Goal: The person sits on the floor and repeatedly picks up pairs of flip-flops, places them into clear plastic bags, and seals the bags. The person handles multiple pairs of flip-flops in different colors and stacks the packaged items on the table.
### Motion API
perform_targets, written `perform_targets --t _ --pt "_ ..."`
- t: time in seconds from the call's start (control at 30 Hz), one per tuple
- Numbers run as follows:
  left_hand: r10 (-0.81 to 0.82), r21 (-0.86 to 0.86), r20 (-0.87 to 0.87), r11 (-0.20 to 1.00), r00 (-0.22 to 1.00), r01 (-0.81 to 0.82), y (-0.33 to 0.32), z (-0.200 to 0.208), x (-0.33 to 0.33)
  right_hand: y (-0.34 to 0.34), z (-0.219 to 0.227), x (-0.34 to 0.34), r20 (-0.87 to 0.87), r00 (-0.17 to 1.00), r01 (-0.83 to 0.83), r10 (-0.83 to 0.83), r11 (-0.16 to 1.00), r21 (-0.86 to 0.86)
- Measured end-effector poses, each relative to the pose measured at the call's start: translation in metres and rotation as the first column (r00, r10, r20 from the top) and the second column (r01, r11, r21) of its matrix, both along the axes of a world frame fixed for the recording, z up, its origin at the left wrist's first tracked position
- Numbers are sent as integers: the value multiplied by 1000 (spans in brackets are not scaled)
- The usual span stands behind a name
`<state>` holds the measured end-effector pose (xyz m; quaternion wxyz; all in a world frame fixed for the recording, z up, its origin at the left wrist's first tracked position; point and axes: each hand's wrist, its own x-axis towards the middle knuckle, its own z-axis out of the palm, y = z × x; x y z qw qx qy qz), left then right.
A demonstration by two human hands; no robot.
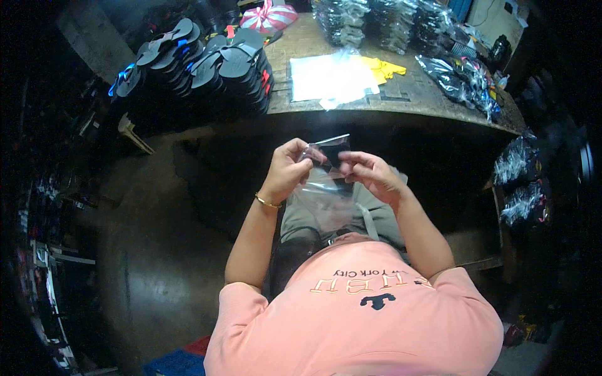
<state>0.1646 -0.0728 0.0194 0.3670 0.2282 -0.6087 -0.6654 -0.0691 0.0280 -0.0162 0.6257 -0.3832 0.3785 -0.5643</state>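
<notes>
We've clear bag (327, 203) pinched in left hand (288, 168), can't tell right hand (375, 177) grip; wooden table (298, 37) ahead, sandal stacks (232, 59) left, dim floor (141, 294)

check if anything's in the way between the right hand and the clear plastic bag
Nothing visible stands between the right hand and the clear plastic bag. The hand is at the bag's right side, though blur hides whether it touches. The left hand grips the opposite side, out of its way.

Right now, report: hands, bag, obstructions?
Left hand pinches clear plastic bag. Right hand at its right side, contact unclear. No obstruction visible; sandal stacks apart, on table.
</notes>
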Motion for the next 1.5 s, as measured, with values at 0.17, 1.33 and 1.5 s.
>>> perform_targets --t 0.17,1.33,1.5 --pt "296 -296 174 925 939 -236 -13 -24 13 -16 1 17 -174 983 -42 51 998 51" --pt "841 -838 533 508 92 200 -325 176 50 13 -115 -15 -384 911 257 -148 934 250" --pt "889 -943 330 330 317 55 -262 194 48 -6 -64 -6 -204 949 255 -242 966 40"
